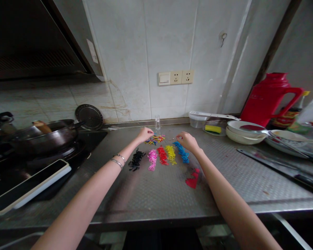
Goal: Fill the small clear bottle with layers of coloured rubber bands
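My left hand (145, 134) is closed in a pinch beside a mixed pile of small coloured bands (156, 139), with a tiny blue bit at its fingertips. My right hand (187, 141) hovers over the far end of the blue bands (182, 152), its fingers pinched; what they hold, if anything, is too small to name. Sorted piles lie in a row nearer me: black bands (137, 159), pink bands (152, 159), red bands (162, 155) and yellow bands (170, 154). A torn-edged red piece (192, 179) rests by my right forearm.
Behind the piles, a small clear container (157, 123) stands near the wall. To the left are a pan (54, 135) on the stove and a phone-like device (32, 184). On the right sit bowls (245, 137), a knife (271, 166) and a red thermos (267, 99).
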`<control>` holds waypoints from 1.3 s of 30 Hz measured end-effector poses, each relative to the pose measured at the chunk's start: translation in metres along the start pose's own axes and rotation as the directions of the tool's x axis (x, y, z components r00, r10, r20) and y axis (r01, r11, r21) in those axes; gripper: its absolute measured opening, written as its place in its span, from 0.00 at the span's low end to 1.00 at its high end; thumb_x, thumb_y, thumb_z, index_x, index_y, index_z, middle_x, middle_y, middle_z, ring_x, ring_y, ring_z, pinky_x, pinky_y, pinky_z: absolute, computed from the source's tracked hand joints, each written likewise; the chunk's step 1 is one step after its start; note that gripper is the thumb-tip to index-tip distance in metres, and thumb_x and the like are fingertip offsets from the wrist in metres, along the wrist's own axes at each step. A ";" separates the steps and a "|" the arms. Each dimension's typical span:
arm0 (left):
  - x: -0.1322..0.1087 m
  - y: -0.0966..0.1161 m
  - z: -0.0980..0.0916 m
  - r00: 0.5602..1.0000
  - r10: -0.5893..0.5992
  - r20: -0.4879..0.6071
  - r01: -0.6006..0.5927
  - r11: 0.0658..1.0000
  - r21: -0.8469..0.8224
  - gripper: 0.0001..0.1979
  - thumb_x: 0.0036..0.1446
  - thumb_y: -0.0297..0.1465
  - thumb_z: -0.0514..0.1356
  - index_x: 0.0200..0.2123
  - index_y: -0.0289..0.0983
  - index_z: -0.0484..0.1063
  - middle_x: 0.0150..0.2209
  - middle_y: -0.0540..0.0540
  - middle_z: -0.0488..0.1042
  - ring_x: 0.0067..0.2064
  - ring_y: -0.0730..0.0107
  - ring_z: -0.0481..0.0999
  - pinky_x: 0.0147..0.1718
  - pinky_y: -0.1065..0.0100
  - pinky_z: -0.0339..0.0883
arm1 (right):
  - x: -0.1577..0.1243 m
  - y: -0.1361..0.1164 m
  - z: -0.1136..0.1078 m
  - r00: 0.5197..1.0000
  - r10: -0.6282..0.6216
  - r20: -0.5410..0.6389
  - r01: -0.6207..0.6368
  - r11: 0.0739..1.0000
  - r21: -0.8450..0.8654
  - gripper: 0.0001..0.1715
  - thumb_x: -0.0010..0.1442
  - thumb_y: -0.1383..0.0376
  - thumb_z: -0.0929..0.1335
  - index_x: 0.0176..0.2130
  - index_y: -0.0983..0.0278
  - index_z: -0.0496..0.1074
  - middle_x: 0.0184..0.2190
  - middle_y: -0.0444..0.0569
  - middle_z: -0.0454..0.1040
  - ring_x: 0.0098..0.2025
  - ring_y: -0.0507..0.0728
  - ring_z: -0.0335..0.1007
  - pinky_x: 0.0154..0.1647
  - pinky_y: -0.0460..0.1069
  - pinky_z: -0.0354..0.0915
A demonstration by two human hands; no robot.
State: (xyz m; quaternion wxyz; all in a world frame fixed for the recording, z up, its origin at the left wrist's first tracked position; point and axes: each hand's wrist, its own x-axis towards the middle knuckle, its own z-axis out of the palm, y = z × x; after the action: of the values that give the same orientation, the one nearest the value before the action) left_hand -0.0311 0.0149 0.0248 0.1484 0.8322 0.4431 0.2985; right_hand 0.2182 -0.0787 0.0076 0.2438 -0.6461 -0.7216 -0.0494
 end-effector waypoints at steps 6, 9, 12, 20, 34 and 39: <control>0.008 0.049 0.050 0.991 0.090 0.094 -0.086 0.995 -0.043 0.12 0.48 0.30 0.58 0.33 0.29 0.76 0.30 0.41 0.76 0.30 0.69 0.71 0.30 0.70 0.61 | -0.002 0.007 -0.001 0.994 0.088 -0.068 -0.090 0.996 -0.028 0.16 0.56 0.61 0.59 0.38 0.61 0.73 0.38 0.49 0.71 0.39 0.54 0.65 0.35 0.45 0.59; 0.005 0.072 0.075 0.980 0.146 0.133 -0.142 0.989 -0.035 0.13 0.48 0.32 0.58 0.34 0.30 0.76 0.32 0.41 0.76 0.31 0.68 0.72 0.31 0.70 0.62 | -0.003 0.012 0.000 0.986 0.136 -0.094 -0.140 0.989 -0.038 0.17 0.57 0.61 0.59 0.39 0.60 0.73 0.38 0.49 0.71 0.39 0.54 0.66 0.34 0.45 0.59; -0.002 0.084 0.086 0.967 0.184 0.174 -0.187 0.982 0.001 0.19 0.46 0.35 0.60 0.41 0.33 0.73 0.33 0.42 0.76 0.31 0.68 0.71 0.31 0.70 0.62 | -0.003 0.015 0.000 0.981 0.161 -0.113 -0.166 0.985 -0.043 0.16 0.57 0.60 0.59 0.38 0.61 0.73 0.38 0.49 0.71 0.40 0.54 0.66 0.33 0.44 0.58; -0.007 0.036 0.040 0.995 0.100 0.026 -0.100 0.995 -0.022 0.16 0.50 0.39 0.54 0.28 0.32 0.75 0.24 0.46 0.73 0.25 0.73 0.67 0.25 0.72 0.56 | -0.002 0.015 0.006 0.982 0.149 -0.113 -0.154 0.987 -0.040 0.16 0.56 0.60 0.59 0.37 0.60 0.73 0.38 0.48 0.72 0.38 0.54 0.67 0.33 0.44 0.59; -0.055 -0.088 -0.008 0.847 -0.370 -0.383 0.275 0.919 -0.282 0.18 0.49 0.41 0.52 0.19 0.33 0.70 0.13 0.52 0.61 0.17 0.76 0.59 0.20 0.73 0.49 | -0.002 0.009 0.010 0.995 0.085 -0.047 -0.088 0.994 -0.059 0.16 0.56 0.61 0.59 0.37 0.61 0.73 0.38 0.50 0.71 0.42 0.55 0.65 0.34 0.44 0.59; -0.058 -0.090 -0.005 0.845 -0.380 -0.377 0.257 0.906 -0.337 0.19 0.49 0.42 0.52 0.20 0.34 0.70 0.13 0.52 0.60 0.17 0.76 0.59 0.19 0.73 0.49 | 0.001 0.000 0.009 0.999 0.045 -0.004 -0.045 0.998 -0.052 0.16 0.56 0.61 0.60 0.39 0.61 0.73 0.40 0.50 0.71 0.45 0.55 0.63 0.38 0.44 0.59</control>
State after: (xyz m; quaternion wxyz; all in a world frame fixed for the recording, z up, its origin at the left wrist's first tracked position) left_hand -0.1175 0.0177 -0.0387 0.2073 0.6298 0.5524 0.5052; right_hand 0.2159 -0.0746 -0.0001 0.2289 -0.6683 -0.7050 -0.0634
